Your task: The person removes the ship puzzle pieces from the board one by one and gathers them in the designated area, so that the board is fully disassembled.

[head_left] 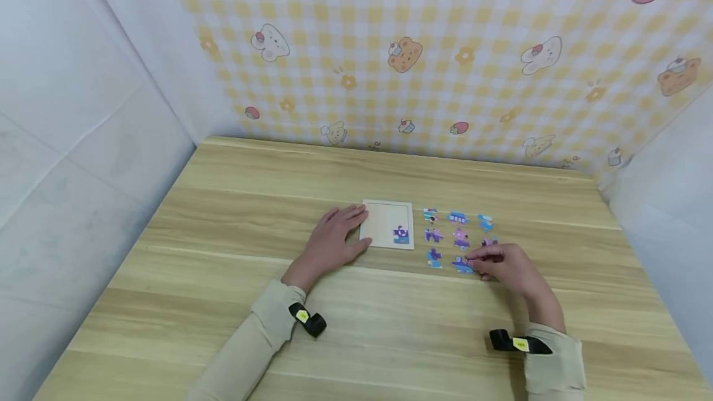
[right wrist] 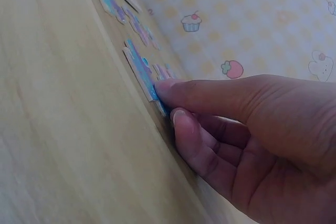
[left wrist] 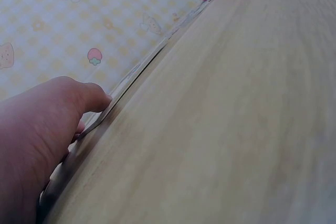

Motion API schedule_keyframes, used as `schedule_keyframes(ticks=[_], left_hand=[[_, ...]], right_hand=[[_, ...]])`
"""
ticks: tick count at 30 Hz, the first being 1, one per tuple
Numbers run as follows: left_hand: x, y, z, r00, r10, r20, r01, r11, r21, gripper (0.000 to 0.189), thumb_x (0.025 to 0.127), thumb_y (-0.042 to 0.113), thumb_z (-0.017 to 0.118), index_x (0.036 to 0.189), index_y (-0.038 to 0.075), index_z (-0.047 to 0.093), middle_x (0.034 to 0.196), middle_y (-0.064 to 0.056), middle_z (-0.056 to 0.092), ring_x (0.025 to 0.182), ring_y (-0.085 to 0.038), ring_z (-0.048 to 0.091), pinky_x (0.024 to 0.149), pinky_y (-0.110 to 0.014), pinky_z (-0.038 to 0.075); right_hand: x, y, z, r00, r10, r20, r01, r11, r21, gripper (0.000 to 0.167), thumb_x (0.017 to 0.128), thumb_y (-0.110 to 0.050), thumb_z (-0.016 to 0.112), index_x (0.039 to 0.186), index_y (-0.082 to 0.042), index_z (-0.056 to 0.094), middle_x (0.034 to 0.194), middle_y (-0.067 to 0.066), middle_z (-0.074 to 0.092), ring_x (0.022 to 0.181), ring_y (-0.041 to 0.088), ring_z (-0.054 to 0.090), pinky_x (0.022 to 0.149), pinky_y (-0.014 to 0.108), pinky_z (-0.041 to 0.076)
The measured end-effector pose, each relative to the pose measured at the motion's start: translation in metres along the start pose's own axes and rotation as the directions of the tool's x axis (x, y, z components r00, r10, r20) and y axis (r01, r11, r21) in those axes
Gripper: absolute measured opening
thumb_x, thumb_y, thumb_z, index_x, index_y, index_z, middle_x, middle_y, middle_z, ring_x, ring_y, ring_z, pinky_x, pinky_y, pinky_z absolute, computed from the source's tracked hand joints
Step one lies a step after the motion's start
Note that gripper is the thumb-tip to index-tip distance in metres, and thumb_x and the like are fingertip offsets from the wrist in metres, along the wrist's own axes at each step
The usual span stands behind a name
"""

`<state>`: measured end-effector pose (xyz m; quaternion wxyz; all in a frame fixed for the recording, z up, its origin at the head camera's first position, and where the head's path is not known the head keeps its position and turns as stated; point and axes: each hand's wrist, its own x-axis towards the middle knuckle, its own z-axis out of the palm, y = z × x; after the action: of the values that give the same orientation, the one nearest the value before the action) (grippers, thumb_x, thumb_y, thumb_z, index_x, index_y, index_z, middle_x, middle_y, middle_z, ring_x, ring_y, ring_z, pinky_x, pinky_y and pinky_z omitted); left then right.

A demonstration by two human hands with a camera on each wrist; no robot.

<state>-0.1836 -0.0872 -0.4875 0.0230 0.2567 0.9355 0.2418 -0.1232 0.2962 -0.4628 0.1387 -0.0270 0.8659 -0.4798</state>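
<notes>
A square wooden puzzle tray lies flat, with one purple-and-blue puzzle piece in its lower right corner. My left hand rests at the tray's left side, fingers extended along the rim and thumb touching its near left edge. To the right of the tray, my right hand pinches a blue-and-purple puzzle piece at its right end, between thumb and forefinger. That piece is close to the tabletop; whether it is lifted, I cannot tell. The fingers hide what lies beneath them.
Several loose puzzle pieces lie in rows between the tray and my right hand, one just beyond its fingers. All are on a wood-grain table. A yellow checked cloth hangs behind the far edge, with a white wall at left.
</notes>
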Motion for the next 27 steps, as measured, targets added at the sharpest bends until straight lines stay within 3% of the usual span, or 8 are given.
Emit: schedule_keyframes(ticks=[5, 8, 12, 14, 27], left_hand=[[-0.002, -0.001, 0.001, 1.000, -0.009, -0.009, 0.009, 1.000, -0.002, 0.069, 0.101, 0.050, 0.059, 0.157, 0.012, 0.046, 0.165, 0.000, 0.038, 0.155, -0.019, 0.028, 0.129, -0.039, 0.009], [-0.002, -0.001, 0.002, 1.000, -0.010, -0.009, 0.010, 1.000, -0.007, 0.069, 0.101, 0.050, 0.060, 0.156, 0.012, 0.046, 0.164, 0.000, 0.038, 0.155, -0.019, 0.028, 0.128, -0.039, 0.009], [-0.002, -0.001, 0.002, 1.000, -0.001, -0.005, 0.001, 1.000, -0.009, 0.068, 0.101, 0.049, 0.060, 0.156, 0.012, 0.047, 0.164, 0.000, 0.039, 0.155, -0.019, 0.029, 0.128, -0.039, 0.010], [-0.001, -0.001, 0.001, 1.000, 0.002, -0.002, -0.002, 1.000, -0.002, 0.068, 0.101, 0.049, 0.060, 0.156, 0.012, 0.047, 0.164, 0.000, 0.040, 0.155, -0.019, 0.029, 0.128, -0.039, 0.011], [-0.002, -0.001, 0.001, 1.000, 0.005, -0.020, -0.005, 1.000, -0.003, 0.068, 0.101, 0.050, 0.060, 0.155, 0.012, 0.049, 0.163, 0.000, 0.041, 0.154, -0.019, 0.030, 0.128, -0.039, 0.011]], right_hand=[[-0.001, -0.004, 0.000, 1.000, -0.025, 0.004, 0.025, 1.000, 0.003, 0.019, 0.098, -0.001, 0.068, 0.114, 0.008, 0.074, 0.100, 0.015, 0.072, 0.074, 0.012, 0.065, 0.065, 0.026, 0.060], [-0.004, -0.010, -0.002, 0.993, -0.098, -0.061, 0.096, 0.994, -0.045, 0.023, 0.098, -0.001, 0.068, 0.120, 0.006, 0.072, 0.097, 0.014, 0.070, 0.072, 0.011, 0.062, 0.061, 0.026, 0.058], [-0.009, -0.024, -0.002, 0.950, -0.218, -0.226, 0.194, 0.973, -0.122, 0.025, 0.100, -0.004, 0.068, 0.123, 0.004, 0.071, 0.091, 0.012, 0.066, 0.061, 0.011, 0.054, 0.050, 0.025, 0.049], [-0.007, -0.031, 0.001, 0.934, -0.253, -0.254, 0.228, 0.966, -0.123, 0.025, 0.101, -0.005, 0.067, 0.123, 0.005, 0.071, 0.091, 0.013, 0.065, 0.057, 0.013, 0.052, 0.048, 0.027, 0.048], [0.051, -0.081, 0.052, 0.947, -0.304, -0.098, 0.297, 0.951, -0.083, 0.032, 0.101, -0.011, 0.069, 0.130, 0.002, 0.069, 0.107, 0.016, 0.069, 0.071, 0.021, 0.059, 0.057, 0.024, 0.048]])
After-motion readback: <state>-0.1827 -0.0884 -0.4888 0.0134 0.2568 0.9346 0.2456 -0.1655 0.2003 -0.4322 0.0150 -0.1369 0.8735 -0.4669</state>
